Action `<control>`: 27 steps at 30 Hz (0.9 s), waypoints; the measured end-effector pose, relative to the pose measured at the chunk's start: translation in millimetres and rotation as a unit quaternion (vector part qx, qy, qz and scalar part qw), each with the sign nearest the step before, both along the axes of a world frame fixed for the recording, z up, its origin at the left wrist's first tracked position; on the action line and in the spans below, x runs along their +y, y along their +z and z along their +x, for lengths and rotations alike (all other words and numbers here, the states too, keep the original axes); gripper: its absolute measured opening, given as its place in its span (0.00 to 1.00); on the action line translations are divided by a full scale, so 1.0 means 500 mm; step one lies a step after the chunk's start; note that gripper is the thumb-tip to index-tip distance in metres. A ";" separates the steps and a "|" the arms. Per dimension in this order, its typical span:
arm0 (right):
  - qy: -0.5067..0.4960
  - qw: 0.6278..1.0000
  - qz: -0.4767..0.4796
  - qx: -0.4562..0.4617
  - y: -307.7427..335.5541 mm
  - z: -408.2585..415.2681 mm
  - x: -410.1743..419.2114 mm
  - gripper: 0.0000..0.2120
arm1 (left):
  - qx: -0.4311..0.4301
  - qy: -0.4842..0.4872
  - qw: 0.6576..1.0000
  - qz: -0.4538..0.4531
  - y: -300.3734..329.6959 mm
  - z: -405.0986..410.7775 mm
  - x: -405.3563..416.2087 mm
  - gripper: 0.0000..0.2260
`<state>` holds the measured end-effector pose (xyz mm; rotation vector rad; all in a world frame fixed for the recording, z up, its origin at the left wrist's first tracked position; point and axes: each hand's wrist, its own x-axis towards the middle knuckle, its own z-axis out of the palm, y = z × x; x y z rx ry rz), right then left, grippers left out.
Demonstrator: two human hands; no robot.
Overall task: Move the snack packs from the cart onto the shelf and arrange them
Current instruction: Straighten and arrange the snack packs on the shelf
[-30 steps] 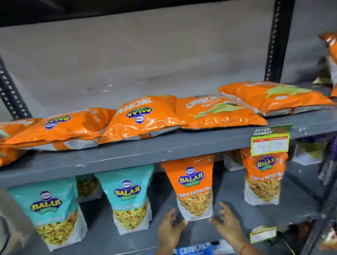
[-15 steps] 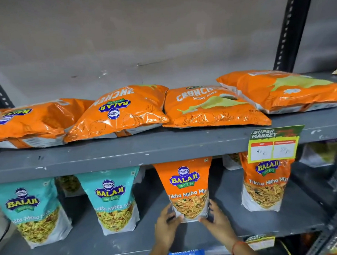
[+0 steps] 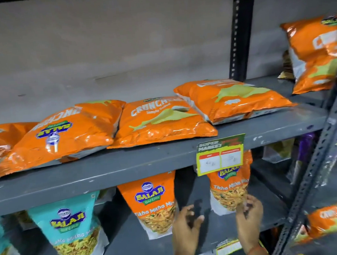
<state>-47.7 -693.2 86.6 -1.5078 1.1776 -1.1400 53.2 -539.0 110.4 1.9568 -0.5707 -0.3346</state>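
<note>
On the lower grey shelf (image 3: 131, 246) stand upright snack pouches: a teal one (image 3: 71, 230), an orange Tikha Mitha Mix pouch (image 3: 154, 203) and a second orange pouch (image 3: 229, 190) to its right. My left hand (image 3: 186, 226) hovers open just right of the middle orange pouch, holding nothing. My right hand (image 3: 249, 213) is open too, its fingers at the lower right corner of the right orange pouch; whether they touch it is blurred. Orange Crunchex bags (image 3: 159, 122) lie flat along the upper shelf (image 3: 126, 165).
A green price tag (image 3: 220, 153) hangs from the upper shelf's front edge. A black upright post (image 3: 240, 32) and a grey perforated post (image 3: 322, 167) frame the bay. More orange packs (image 3: 317, 53) sit in the bay to the right. The cart is out of view.
Both hands have let go of the middle orange pouch and shifted right, toward the right orange pouch. The view has swung to the right.
</note>
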 end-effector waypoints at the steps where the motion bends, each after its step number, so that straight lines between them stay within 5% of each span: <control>1: 0.018 0.998 0.055 0.027 -0.012 -0.011 -0.035 0.19 | 0.037 -0.026 0.999 -0.004 -0.004 -0.001 -0.031 0.22; 5: 0.178 0.965 0.153 0.114 -0.045 -0.037 -0.111 0.28 | 0.168 -0.081 0.982 0.014 -0.028 0.001 -0.115 0.33; 12: 0.267 0.949 0.139 0.091 -0.011 -0.072 -0.129 0.23 | 0.173 0.009 0.985 -0.008 -0.097 -0.028 -0.180 0.28; 19: 0.243 0.958 0.117 0.098 -0.028 -0.090 -0.139 0.26 | 0.162 0.020 0.986 -0.029 -0.097 -0.046 -0.185 0.30; 22: 0.159 0.976 0.116 0.095 -0.054 -0.082 -0.129 0.32 | 0.165 0.050 0.984 -0.050 -0.074 -0.050 -0.148 0.25; 27: 0.021 0.997 0.064 0.043 -0.076 -0.039 -0.014 0.24 | 0.136 0.097 0.982 -0.087 -0.087 -0.022 0.001 0.24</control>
